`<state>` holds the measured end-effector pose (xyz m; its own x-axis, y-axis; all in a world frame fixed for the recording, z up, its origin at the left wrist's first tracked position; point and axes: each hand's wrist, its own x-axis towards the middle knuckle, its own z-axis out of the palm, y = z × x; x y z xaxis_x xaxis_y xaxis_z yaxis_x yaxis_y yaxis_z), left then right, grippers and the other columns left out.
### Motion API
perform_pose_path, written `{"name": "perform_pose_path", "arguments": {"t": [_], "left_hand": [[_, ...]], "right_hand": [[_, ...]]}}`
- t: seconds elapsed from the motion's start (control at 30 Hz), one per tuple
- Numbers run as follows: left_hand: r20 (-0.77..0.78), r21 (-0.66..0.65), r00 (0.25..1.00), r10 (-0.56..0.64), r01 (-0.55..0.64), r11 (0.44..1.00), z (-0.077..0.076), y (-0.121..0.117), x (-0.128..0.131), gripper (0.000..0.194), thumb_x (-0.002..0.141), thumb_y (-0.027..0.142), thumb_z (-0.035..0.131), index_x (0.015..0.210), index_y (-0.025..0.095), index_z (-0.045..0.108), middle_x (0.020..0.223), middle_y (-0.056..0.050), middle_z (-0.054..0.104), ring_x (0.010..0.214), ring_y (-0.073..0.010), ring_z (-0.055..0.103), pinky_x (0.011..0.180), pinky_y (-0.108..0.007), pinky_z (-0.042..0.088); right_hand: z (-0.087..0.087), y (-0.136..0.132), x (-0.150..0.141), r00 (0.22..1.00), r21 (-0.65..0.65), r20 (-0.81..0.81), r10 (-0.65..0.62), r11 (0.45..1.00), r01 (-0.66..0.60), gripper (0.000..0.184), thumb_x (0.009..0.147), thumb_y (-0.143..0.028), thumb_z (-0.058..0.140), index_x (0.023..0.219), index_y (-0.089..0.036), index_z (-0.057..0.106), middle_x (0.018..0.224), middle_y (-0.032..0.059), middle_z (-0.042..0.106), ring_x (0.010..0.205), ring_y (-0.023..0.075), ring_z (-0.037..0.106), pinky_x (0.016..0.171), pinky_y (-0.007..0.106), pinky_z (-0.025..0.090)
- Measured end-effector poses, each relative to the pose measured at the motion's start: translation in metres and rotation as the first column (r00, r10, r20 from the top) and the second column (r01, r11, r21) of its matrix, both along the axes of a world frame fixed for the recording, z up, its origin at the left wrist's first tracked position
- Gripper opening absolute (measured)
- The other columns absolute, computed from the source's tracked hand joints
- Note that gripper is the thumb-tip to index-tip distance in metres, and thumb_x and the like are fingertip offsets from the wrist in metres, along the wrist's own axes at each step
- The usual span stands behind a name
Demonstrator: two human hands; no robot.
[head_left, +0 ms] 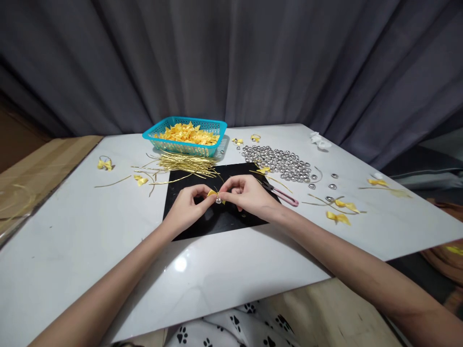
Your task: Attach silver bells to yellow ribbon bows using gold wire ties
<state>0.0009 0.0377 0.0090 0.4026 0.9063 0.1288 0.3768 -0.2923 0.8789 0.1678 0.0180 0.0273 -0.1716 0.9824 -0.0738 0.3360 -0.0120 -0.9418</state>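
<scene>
Between my two hands, above a black mat [195,226], is a small yellow ribbon bow [211,193] with a silver bell [218,200] at its front. My left hand [190,205] pinches the bow from the left with thumb and forefinger. My right hand [249,195] is closed at its other side, thumb and forefinger together by the bell, where a thin wire end sticks up. The fingers hide most of the bow and wire. Just right of my right hand lies a pair of pink-handled scissors or pliers [287,197], partly covered.
A teal basket [148,135] of yellow bows stands at the back, with gold wire ties [184,164] before it. Silver bells [278,161] are heaped to the right. Loose bows [338,218] and wires lie at the right; a bow with a looped wire [104,165] lies left.
</scene>
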Motion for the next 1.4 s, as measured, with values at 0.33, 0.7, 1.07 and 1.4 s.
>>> {"name": "perform_pose_path", "arguments": {"t": [0.33, 0.7, 1.07, 1.4], "left_hand": [[0.001, -0.017, 0.997, -0.071, 0.071, 0.997, -0.002, 0.002, 0.000, 0.016, 0.076, 0.031, 0.060, 0.070, 0.017, 0.066, 0.068, -0.002, 0.066, 0.067, -0.0164, 0.058, 0.064, -0.024, 0.042], [-0.089, 0.029, 0.991, -0.095, 0.098, 0.995, -0.002, -0.001, 0.001, 0.021, 0.080, 0.033, 0.055, 0.072, 0.017, 0.066, 0.068, -0.002, 0.066, 0.065, -0.0165, 0.057, 0.061, -0.026, 0.040], [0.330, -0.181, 0.943, 0.037, 0.025, 0.983, 0.003, 0.006, -0.002, 0.025, 0.071, 0.041, 0.067, 0.066, 0.017, 0.063, 0.066, 0.000, 0.060, 0.066, -0.0139, 0.051, 0.066, -0.024, 0.039], [0.263, -0.191, 0.965, 0.009, 0.043, 0.981, 0.007, 0.006, -0.003, 0.026, 0.073, 0.038, 0.063, 0.060, 0.017, 0.055, 0.059, 0.002, 0.049, 0.060, -0.0124, 0.043, 0.058, -0.024, 0.033]], "right_hand": [[-0.003, 0.003, 0.001, 0.985, -0.042, -0.169, -0.034, 0.999, 0.027, 0.023, 0.065, -0.012, 0.068, 0.083, -0.015, 0.053, 0.065, -0.0045, 0.054, 0.044, 0.0039, 0.046, 0.032, 0.013, 0.037], [-0.004, 0.003, -0.002, 0.990, -0.036, -0.137, -0.044, 0.999, 0.039, 0.014, 0.068, -0.011, 0.064, 0.077, -0.014, 0.053, 0.061, -0.0054, 0.053, 0.039, 0.0012, 0.038, 0.035, 0.015, 0.031], [0.000, 0.009, 0.012, 0.933, -0.279, -0.259, 0.251, 0.905, -0.321, 0.029, 0.076, -0.039, 0.065, 0.088, -0.014, 0.056, 0.067, -0.0031, 0.057, 0.039, 0.0013, 0.028, 0.036, 0.017, 0.039], [0.014, 0.031, 0.049, 0.962, -0.004, 0.220, 0.163, 0.986, -0.166, 0.023, 0.080, -0.032, 0.057, 0.073, -0.012, 0.066, 0.057, -0.0021, 0.050, 0.050, 0.0072, 0.039, 0.044, 0.021, 0.028]]}}
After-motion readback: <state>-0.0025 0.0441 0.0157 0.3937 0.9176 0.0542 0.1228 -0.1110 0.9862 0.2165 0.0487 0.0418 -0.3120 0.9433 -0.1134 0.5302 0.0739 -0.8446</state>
